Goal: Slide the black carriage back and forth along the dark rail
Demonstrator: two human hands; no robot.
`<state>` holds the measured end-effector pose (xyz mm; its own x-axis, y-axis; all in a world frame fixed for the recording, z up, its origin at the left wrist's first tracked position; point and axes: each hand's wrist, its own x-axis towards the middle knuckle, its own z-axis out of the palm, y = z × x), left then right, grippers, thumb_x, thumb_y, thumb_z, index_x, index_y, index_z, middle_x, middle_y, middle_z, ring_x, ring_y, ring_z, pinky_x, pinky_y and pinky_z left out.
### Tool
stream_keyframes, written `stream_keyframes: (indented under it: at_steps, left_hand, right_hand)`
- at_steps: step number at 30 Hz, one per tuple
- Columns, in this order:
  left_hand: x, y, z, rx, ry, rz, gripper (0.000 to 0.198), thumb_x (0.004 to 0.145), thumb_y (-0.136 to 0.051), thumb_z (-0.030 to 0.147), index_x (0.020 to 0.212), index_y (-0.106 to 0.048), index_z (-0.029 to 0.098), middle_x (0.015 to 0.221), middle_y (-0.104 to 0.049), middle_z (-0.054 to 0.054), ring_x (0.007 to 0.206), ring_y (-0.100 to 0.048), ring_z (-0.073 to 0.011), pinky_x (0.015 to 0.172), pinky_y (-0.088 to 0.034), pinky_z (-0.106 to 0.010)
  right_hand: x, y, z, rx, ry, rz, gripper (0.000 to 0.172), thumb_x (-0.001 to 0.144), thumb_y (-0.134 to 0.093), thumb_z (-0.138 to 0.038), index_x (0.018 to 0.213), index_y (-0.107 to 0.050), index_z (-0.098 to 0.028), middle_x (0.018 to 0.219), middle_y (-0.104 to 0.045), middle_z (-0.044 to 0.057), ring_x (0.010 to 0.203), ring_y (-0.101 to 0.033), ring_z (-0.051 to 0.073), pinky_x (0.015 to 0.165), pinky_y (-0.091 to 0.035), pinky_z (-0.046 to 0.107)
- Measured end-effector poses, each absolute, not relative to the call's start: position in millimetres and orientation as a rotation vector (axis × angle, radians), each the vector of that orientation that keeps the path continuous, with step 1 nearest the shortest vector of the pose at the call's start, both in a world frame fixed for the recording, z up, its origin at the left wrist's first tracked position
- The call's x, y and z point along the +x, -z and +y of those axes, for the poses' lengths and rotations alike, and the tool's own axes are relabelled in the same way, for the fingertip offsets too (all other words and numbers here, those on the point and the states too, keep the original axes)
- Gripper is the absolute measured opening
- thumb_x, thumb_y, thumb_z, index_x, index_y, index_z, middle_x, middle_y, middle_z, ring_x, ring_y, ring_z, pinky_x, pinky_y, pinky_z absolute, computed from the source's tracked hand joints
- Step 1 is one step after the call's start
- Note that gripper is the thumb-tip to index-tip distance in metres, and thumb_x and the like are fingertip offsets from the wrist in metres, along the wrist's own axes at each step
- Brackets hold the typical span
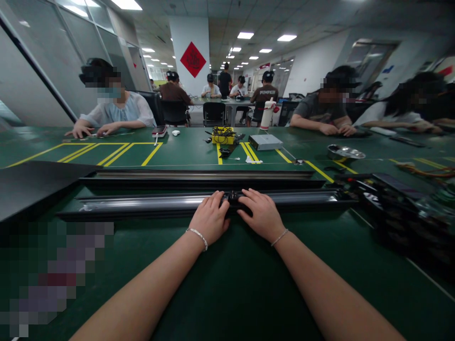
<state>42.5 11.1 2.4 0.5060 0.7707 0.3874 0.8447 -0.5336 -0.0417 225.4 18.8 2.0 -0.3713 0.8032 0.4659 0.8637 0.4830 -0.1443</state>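
Two long black metal rails lie across the green table, the near rail (142,203) in front of me and the far rail (199,177) behind it. My left hand (210,219) and my right hand (259,214) rest side by side on the near rail's middle. Their fingers curl over a small black part (232,196) fitted on the rail between them. The fingertips are bent down onto it, so what exactly they pinch is hidden. Each wrist wears a thin bracelet.
A black panel (31,187) lies at the left. Dark parts and cables (398,203) crowd the right side. A yellow box (223,135), a grey box (265,141), a metal bowl (344,152) and a white bottle (267,113) stand further back. Other people sit working around the tables.
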Motion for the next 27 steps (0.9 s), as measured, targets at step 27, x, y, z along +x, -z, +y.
stream_keyframes:
  at_steps: [27]
  left_hand:
    - [45.1,-0.6,8.7,-2.501,0.438,-1.436,0.048,0.076,-0.051,0.030,0.121,-0.041,0.016,0.134,-0.038,-0.015,0.124,-0.033,-0.0264,0.094,-0.035,-0.038]
  right_hand:
    - [229.2,-0.7,22.6,-1.340,0.144,-2.259,0.024,0.077,-0.054,-0.032,0.100,-0.057,-0.024,0.121,-0.054,0.005,0.117,-0.043,0.023,0.094,-0.033,0.041]
